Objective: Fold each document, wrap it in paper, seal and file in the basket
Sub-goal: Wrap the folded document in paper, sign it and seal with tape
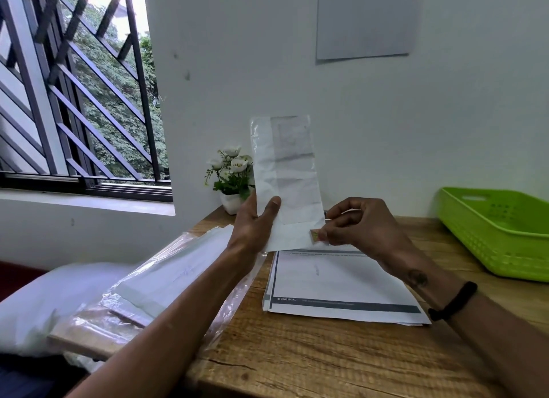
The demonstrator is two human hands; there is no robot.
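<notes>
I hold a long white paper wrap (285, 172) upright above the desk; the darker folded document shows through it. My left hand (252, 222) grips its lower left edge, thumb on the front. My right hand (353, 222) pinches a small yellowish sticker (315, 235) against the wrap's lower right corner. Below my hands, a stack of printed documents (341, 287) lies flat on the wooden desk (297, 353). A green plastic basket (499, 234) sits at the right edge of the desk; nothing shows in the part of its inside that I can see.
A plastic bag of white wrapping sheets (166, 278) lies at the desk's left edge, overhanging it. A small white pot of artificial flowers (231, 177) stands at the back by the wall. A barred window (74, 85) is on the left.
</notes>
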